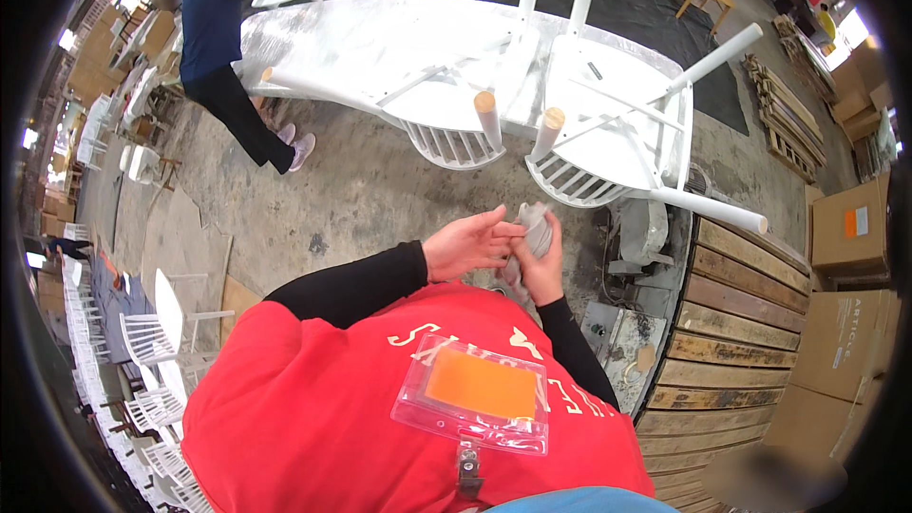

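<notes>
In front of my chest, my right hand (542, 266) is closed around a crumpled light grey rag (535, 228), part of which hangs below the fingers. My left hand (467, 243) is just left of it, thumb and fingers apart, its fingertips against or very near the rag and the right hand. Beyond my hands, two white spindle-back chairs lie upturned on a white-covered table (328, 33). The right chair (617, 95) points its legs toward me and to the right; the left chair (446, 76) lies beside it. Bare wood shows at some leg ends.
A co-worker in dark clothes (220, 19) stands at the table's far left, a hand on another white chair. To my right are a wooden slatted platform (731, 313), a grey machine (644, 228) and cardboard boxes (836, 342). More white chairs (161, 323) stand at left.
</notes>
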Demonstrator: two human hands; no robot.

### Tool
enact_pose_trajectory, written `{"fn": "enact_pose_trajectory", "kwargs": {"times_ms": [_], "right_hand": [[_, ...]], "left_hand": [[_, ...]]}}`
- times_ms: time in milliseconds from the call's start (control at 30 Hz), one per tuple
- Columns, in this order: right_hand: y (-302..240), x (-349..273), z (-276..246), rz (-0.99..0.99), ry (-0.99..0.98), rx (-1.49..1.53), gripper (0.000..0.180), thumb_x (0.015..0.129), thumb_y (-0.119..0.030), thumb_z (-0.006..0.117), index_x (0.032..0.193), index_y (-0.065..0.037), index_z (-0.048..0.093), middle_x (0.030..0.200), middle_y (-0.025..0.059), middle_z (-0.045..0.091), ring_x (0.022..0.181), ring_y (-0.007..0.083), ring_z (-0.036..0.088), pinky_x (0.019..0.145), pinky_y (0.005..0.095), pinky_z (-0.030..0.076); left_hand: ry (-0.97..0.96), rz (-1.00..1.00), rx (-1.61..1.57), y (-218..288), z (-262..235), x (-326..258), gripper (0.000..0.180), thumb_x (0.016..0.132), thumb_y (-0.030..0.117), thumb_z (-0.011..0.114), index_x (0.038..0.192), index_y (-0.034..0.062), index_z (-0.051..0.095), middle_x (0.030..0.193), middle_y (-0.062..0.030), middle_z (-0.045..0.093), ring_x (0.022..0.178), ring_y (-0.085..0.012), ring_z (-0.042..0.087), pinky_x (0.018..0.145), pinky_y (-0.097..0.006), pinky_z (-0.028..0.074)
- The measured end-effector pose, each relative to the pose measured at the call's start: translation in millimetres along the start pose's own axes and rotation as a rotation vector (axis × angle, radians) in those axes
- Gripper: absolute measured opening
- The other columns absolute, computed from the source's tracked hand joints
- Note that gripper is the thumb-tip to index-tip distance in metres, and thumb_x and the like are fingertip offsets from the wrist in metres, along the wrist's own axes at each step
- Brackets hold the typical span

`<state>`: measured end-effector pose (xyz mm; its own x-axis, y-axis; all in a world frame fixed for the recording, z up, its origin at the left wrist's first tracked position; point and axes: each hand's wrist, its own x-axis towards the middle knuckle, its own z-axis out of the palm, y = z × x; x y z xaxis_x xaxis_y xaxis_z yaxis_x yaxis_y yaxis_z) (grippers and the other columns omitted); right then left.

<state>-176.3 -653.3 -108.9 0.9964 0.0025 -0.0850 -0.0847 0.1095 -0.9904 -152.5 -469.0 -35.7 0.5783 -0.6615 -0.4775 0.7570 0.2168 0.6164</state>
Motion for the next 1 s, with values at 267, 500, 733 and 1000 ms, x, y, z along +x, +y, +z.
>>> {"fn": "enact_pose_trajectory", "kwargs": {"times_ms": [267,500,733,1000], "right_hand": [[-40.2,92.8,110.6,-0.692,0.241,-0.177,0.076,0.087,-0.014,0.08,0.147,-0.001,0.036,0.149,0.0229,0.039,0.137,0.0316,0.042,0.112,0.0405,0.036],[-23.2,174.3,134.2,-1.033,0.436,-0.467,0.076,0.077,-0.004,0.084,0.14,-0.012,0.041,0.132,0.0208,0.05,0.123,0.0368,0.052,0.101,0.0448,0.045],[37.5,187.4,169.6,-0.452,0.648,-0.084,0.063,0.098,-0.024,0.068,0.146,-0.001,0.034,0.147,0.0201,0.046,0.125,0.0281,0.056,0.107,0.0432,0.043],[107.7,212.9,219.0,0.629,0.39,0.619,0.063,0.1,-0.041,0.06,0.144,0.001,0.047,0.137,0.015,0.058,0.123,0.0243,0.057,0.102,0.0458,0.046]], "left_hand": [[0.898,1.24,0.752,105.9,-87.7,-98.7,0.027,0.095,0.0,0.061,0.122,0.0007,0.066,0.117,-0.008,0.07,0.107,-0.0142,0.064,0.093,-0.029,0.051],[1.358,1.162,1.088,217.8,-220.9,-176.8,0.042,0.094,0.016,0.067,0.133,0.0033,0.057,0.132,-0.0105,0.062,0.125,-0.0224,0.056,0.106,-0.039,0.042],[0.895,0.662,0.972,273.5,-308.6,-161.2,0.031,0.098,0.023,0.066,0.115,-0.0026,0.068,0.1,-0.0091,0.073,0.099,-0.0146,0.066,0.089,-0.028,0.05],[0.604,0.561,0.745,280.4,-316.8,-145.3,0.019,0.099,0.016,0.064,0.102,-0.0019,0.07,0.067,0.0001,0.064,0.058,-0.0021,0.055,0.053,-0.019,0.042]]}}
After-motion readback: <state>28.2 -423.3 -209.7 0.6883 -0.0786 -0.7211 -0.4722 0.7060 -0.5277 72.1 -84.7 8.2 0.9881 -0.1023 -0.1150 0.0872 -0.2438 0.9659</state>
